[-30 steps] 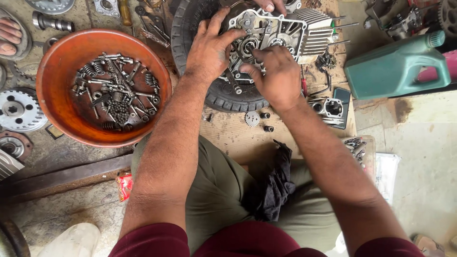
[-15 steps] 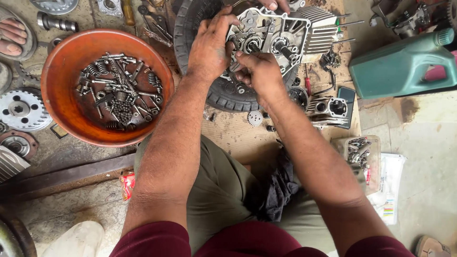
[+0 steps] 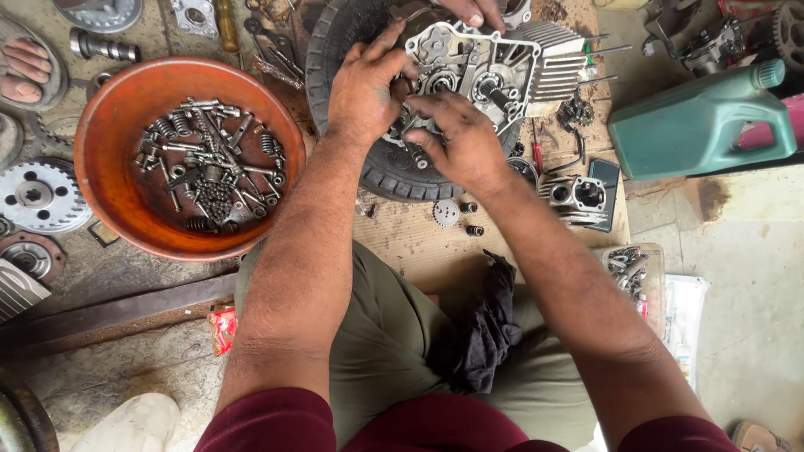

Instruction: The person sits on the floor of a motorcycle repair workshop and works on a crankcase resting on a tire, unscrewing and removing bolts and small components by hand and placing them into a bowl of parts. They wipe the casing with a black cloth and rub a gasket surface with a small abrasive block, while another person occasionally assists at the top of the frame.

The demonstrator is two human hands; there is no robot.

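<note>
A metal engine case (image 3: 494, 71) with finned cylinder lies on a black tyre (image 3: 352, 50) in front of me. My left hand (image 3: 364, 92) rests on the case's left edge, fingers curled over it. My right hand (image 3: 456, 138) presses its fingertips onto small parts at the case's lower left side. Another person's fingers (image 3: 473, 12) touch the case's top edge. What my fingertips pinch is hidden.
An orange bowl (image 3: 109, 125) holds several bolts and springs at left. A green oil jug (image 3: 699, 125) stands at right. A small gear (image 3: 445, 213), a carburettor part (image 3: 578, 197), a dark rag (image 3: 490, 326), sprockets (image 3: 38, 197) and a clear tray of parts (image 3: 632, 268) lie around.
My right hand has slid left and down from the case's middle to its lower left side. My left hand stays on the case's left edge.
</note>
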